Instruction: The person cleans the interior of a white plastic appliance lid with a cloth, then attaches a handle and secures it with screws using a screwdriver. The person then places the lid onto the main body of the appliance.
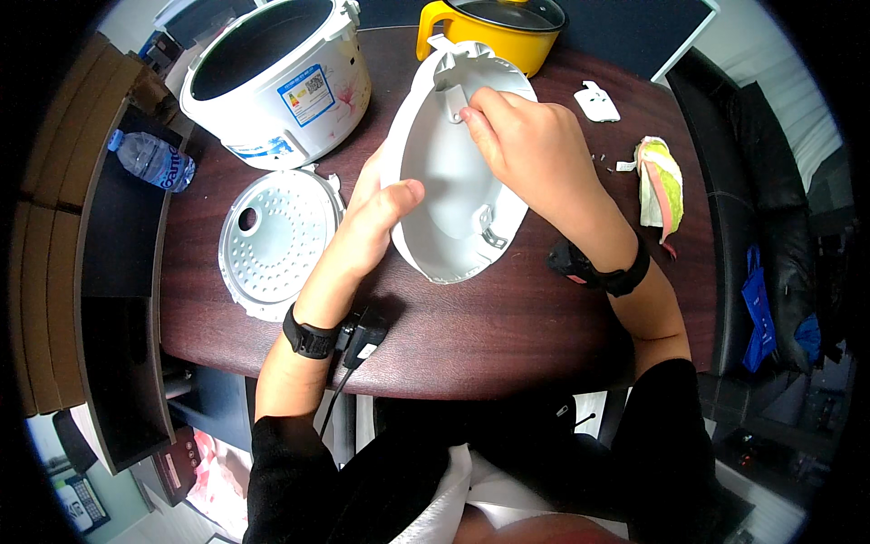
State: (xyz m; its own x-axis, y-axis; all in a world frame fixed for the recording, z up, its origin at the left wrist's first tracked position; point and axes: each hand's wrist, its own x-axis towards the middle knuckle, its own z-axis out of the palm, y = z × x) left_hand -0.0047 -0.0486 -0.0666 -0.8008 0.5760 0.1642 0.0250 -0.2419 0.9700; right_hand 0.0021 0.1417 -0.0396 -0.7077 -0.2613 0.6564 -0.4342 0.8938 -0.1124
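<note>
Far left: brown cardboard boxes (54, 272) were stacked by a black shelf unit (116, 236). A clear plastic bottle with a blue, white-lettered label (152, 161) sat near the left edge of a glossy dark red-brown table (453, 349). On the table, a rounded white cooker body (258, 122) bore a blue-bordered label with a square code (306, 94); below it lay a perforated pale plastic disc (279, 240). Left hand (372, 222): thumb over the rim of a smooth, hollow white plastic shell (444, 181), fingers behind, holding it tilted above mid-table. Right hand (535, 136): fingers curled together inside, thumb tip at a small white tab (455, 104); could not tell whether pinched. Behind stood a yellow pot (489, 36); rightward, a small white plastic piece (596, 102), a crumpled green-and-pink cloth (662, 186), then a black sofa (739, 181).
</note>
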